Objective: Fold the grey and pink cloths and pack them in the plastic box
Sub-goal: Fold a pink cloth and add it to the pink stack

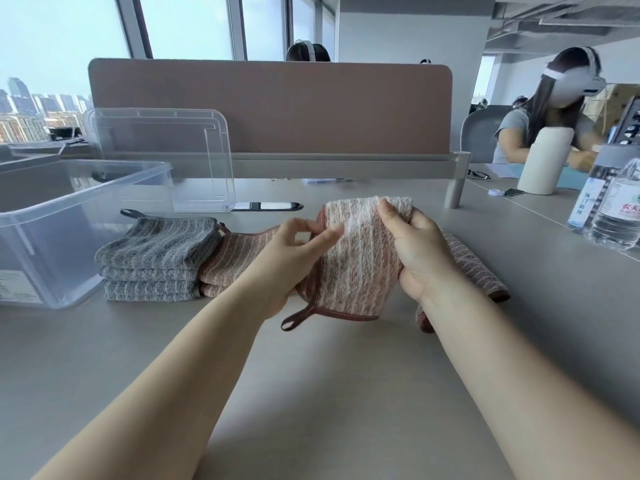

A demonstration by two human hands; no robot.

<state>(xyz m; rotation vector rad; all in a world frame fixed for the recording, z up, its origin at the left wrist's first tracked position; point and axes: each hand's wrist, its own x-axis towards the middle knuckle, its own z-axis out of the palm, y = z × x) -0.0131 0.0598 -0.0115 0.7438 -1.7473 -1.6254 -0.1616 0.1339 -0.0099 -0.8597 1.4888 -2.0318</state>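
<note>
Both hands hold a pink striped cloth [360, 258] up above the table centre, its dark loop hanging at the lower left. My left hand [294, 258] pinches its left edge; my right hand [415, 247] grips its upper right corner. A stack of folded grey cloths [156, 258] lies to the left, with folded pink cloths [235, 258] beside it. Another pink cloth [478, 271] lies partly hidden behind my right hand. The clear plastic box [52, 216] stands open at the far left.
The box's clear lid [166, 157] leans against the brown desk divider [270, 105]. Water bottles [613, 202] and a cream flask [543, 161] stand at the right. A person with a headset sits at the neighbouring desk. A phone [266, 206] lies behind the cloths.
</note>
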